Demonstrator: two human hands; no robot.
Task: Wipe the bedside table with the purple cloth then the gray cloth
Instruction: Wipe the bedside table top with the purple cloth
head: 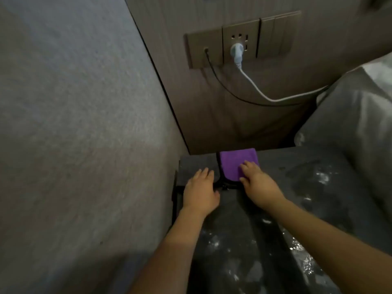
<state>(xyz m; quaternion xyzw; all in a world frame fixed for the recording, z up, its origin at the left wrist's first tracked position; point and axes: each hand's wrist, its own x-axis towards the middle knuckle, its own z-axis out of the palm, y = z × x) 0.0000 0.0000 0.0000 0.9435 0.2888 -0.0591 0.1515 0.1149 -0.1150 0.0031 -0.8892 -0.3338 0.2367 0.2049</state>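
The dark bedside table (314, 187) carries white dusty smears and wet patches. At its back edge lies a folded purple cloth (232, 163) with a black trim. My right hand (257, 183) rests on the cloth's near right corner, fingers laid fairly flat on it. Left of the purple one a folded gray cloth (197, 163) lies against the table's back left corner, and my left hand (200, 190) lies flat on its near edge with straight fingers.
A textured gray wall (80, 134) runs close along the left. Behind the table a wooden panel holds a socket plate (239, 41) with a white plug and a black cable hanging down. Gray bedding (350, 115) rises at the right.
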